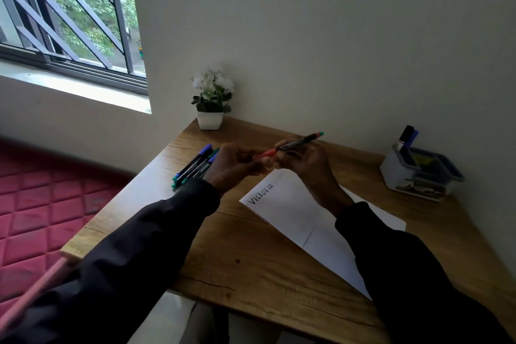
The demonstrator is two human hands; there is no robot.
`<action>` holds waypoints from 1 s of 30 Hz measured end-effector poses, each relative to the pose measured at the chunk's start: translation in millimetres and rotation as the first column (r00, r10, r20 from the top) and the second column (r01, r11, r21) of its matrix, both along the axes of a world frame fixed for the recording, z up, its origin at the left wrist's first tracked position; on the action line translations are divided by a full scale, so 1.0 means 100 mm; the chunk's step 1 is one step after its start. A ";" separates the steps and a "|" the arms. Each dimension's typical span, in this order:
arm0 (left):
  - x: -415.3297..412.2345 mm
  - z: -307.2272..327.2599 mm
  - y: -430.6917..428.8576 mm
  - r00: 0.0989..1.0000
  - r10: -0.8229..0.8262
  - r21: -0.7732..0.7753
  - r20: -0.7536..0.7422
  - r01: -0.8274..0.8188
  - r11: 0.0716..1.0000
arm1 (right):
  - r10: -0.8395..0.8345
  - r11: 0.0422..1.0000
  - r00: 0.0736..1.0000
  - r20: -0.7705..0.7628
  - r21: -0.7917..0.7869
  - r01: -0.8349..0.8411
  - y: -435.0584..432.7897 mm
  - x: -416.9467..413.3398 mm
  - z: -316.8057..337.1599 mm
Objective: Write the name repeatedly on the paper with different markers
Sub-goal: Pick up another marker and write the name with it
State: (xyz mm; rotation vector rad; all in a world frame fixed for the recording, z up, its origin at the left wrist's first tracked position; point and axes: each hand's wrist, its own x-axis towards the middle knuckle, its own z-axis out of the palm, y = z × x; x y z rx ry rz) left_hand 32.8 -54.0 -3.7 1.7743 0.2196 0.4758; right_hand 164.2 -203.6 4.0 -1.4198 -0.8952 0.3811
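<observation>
The left hand (236,163) pinched the red end of the marker (300,142) and the right hand (304,162) curled round its black barrel, both raised above the table (251,260). The marker's long axis ran from the left hand up and away to the right, teal tail outermost, so a cap would likely pull off leftward. The paper (293,212), bearing one name, lay beneath the right hand, nearer to it, with the spare markers (195,166) left of the left hand.

"Victoria" — on the paper (293,212)
</observation>
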 end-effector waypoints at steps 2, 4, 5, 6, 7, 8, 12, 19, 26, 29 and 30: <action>0.05 0.02 -0.05 1.000 0.026 0.069 0.004 -0.026 0.997 | 0.009 1.000 1.000 -0.021 0.002 -0.009 -0.07 0.01 0.02; 0.08 0.05 -0.09 1.000 0.024 0.136 0.018 -0.026 0.990 | 0.054 0.998 0.994 -0.094 0.020 -0.052 -0.14 0.02 0.06; 0.09 0.07 -0.10 1.000 0.010 0.163 0.025 -0.014 0.987 | 0.069 0.997 0.990 -0.121 0.028 -0.066 -0.16 0.02 0.07; 0.10 0.08 -0.11 0.999 -0.007 0.185 0.034 0.000 0.983 | 0.070 0.997 0.989 -0.132 0.026 -0.068 -0.18 0.02 0.09; 0.11 0.10 -0.12 0.999 -0.020 0.204 0.036 0.012 0.979 | 0.059 0.998 0.990 -0.128 0.018 -0.057 -0.19 0.02 0.10; 0.11 0.12 -0.12 0.999 -0.025 0.222 0.033 0.017 0.975 | 0.051 0.999 0.992 -0.118 0.012 -0.050 -0.20 0.01 0.11; 0.11 0.15 -0.11 1.000 -0.030 0.284 -0.003 0.030 0.958 | 0.115 0.991 0.985 -0.124 -0.046 -0.122 -0.24 0.02 0.14; 0.13 0.22 -0.10 0.995 -0.061 0.279 -0.084 0.082 0.957 | 0.326 0.916 0.936 -0.135 -0.197 -0.348 -0.30 0.22 0.34; 0.15 0.11 0.13 0.994 0.081 0.032 -0.070 -0.079 0.996 | 0.240 0.970 0.939 -0.246 0.030 -0.240 -0.63 0.53 0.37; 0.34 -0.02 0.10 0.957 0.251 0.257 -0.144 -0.208 0.944 | 0.164 0.986 0.937 -0.310 0.083 -0.145 -0.60 0.57 0.22; 0.41 -0.06 0.07 0.950 0.271 0.339 -0.153 -0.207 0.918 | 0.145 0.989 0.938 -0.316 0.073 -0.128 -0.57 0.56 0.16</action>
